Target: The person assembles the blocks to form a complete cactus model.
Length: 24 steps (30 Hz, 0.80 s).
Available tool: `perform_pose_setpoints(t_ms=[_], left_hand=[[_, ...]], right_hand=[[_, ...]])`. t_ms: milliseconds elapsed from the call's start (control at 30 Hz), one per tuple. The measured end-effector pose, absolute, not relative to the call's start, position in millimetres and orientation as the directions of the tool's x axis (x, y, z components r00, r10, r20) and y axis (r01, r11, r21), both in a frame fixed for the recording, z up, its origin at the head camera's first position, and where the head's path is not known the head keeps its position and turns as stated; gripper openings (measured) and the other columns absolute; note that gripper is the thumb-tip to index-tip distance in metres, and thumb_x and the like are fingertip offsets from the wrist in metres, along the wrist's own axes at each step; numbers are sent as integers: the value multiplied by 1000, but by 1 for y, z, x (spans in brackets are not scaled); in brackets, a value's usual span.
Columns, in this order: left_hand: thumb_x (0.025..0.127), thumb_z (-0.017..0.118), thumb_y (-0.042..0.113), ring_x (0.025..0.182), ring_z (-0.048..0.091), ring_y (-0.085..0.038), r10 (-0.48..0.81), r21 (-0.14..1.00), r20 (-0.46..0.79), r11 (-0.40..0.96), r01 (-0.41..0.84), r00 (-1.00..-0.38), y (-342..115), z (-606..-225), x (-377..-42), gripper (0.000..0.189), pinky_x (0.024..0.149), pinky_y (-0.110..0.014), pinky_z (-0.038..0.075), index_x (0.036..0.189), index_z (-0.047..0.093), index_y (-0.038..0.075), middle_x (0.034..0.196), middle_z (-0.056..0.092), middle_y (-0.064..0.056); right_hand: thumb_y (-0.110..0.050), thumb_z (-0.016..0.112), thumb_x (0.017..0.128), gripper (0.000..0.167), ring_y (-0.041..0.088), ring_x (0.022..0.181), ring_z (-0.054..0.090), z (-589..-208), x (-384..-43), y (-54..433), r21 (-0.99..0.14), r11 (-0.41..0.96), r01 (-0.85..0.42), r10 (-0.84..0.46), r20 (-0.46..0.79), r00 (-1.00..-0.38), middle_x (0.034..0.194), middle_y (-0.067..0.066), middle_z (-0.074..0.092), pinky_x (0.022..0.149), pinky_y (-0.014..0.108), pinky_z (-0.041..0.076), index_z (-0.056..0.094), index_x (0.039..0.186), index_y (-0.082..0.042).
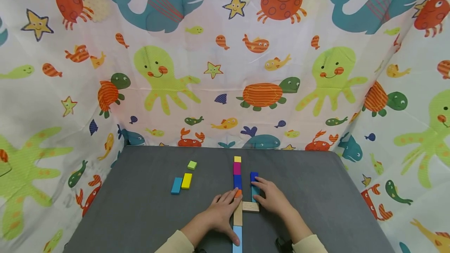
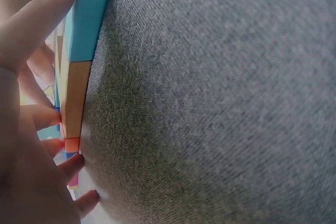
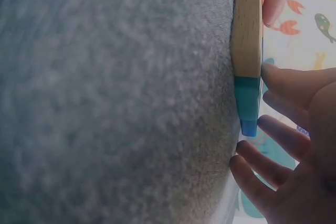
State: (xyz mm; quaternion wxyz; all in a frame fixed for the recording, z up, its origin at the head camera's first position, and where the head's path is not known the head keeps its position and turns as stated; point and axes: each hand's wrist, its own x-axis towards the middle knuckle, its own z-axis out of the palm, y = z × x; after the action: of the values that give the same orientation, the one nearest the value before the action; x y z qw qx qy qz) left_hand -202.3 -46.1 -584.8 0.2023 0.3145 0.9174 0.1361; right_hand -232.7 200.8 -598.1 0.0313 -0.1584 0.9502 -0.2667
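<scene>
A straight row of blocks runs away from me: light blue (image 1: 238, 230), wooden (image 1: 238, 218), orange (image 1: 238, 193), blue (image 1: 237, 182), magenta (image 1: 237, 168) and yellow (image 1: 237, 159). My left hand (image 1: 220, 213) lies spread along it, thumb on the light blue block and fingertips by the orange one. Sideways off the row sticks another wooden block (image 1: 251, 207). Beyond its right end, a teal block (image 1: 254, 193) and a dark blue block (image 1: 254, 175) form a short parallel line. My right hand (image 1: 275, 198) touches these two with loosely extended fingers.
Left of the row lie a loose blue block (image 1: 176, 186), a yellow block (image 1: 186, 181) and a small green block (image 1: 191, 165). A dark grey cloth covers the table (image 1: 140, 214). Behind and beside it hangs a sea-animal curtain (image 1: 218, 81).
</scene>
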Motion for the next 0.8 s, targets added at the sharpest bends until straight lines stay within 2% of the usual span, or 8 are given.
perform_pose_setpoints(t_ms=[133,267,467,633,800], left_hand=[[58,79,81,155,17,-26,643,405,-272,751,520,-716,-47,-586,-202,130,118,-60,21,163,17,33,172,2,-1],[67,77,76,154,19,-30,634,492,-252,735,467,-731,-48,-588,-203,116,119,-63,19,161,23,36,172,5,0],[82,70,68,147,32,-34,549,548,-125,732,404,-827,-59,-595,-211,88,113,-67,28,156,42,27,166,28,-2],[89,74,45,136,44,-35,364,548,57,767,333,-930,-77,-598,-218,62,110,-65,35,143,58,19,150,51,-6],[86,79,27,127,49,-34,98,545,191,817,189,-977,-100,-597,-223,50,105,-61,41,132,67,16,136,59,-8]], right_hand=[[-27,74,93,51,38,141,45,-600,-232,201,-508,816,-275,-310,16,-950,155,9,48,108,61,41,62,141,-15],[-28,74,93,51,38,141,45,-600,-231,200,-503,822,-267,-300,15,-954,155,8,48,108,62,41,61,141,-16],[-30,72,94,50,37,142,44,-601,-231,200,-496,832,-248,-285,1,-959,156,6,47,108,62,41,61,142,-19],[-29,72,94,51,38,143,43,-601,-230,200,-503,829,-245,-283,-1,-959,158,6,45,108,62,41,60,143,-18],[-29,72,94,52,37,143,42,-601,-229,199,-506,828,-243,-283,-3,-959,158,6,45,108,62,41,60,143,-18]])
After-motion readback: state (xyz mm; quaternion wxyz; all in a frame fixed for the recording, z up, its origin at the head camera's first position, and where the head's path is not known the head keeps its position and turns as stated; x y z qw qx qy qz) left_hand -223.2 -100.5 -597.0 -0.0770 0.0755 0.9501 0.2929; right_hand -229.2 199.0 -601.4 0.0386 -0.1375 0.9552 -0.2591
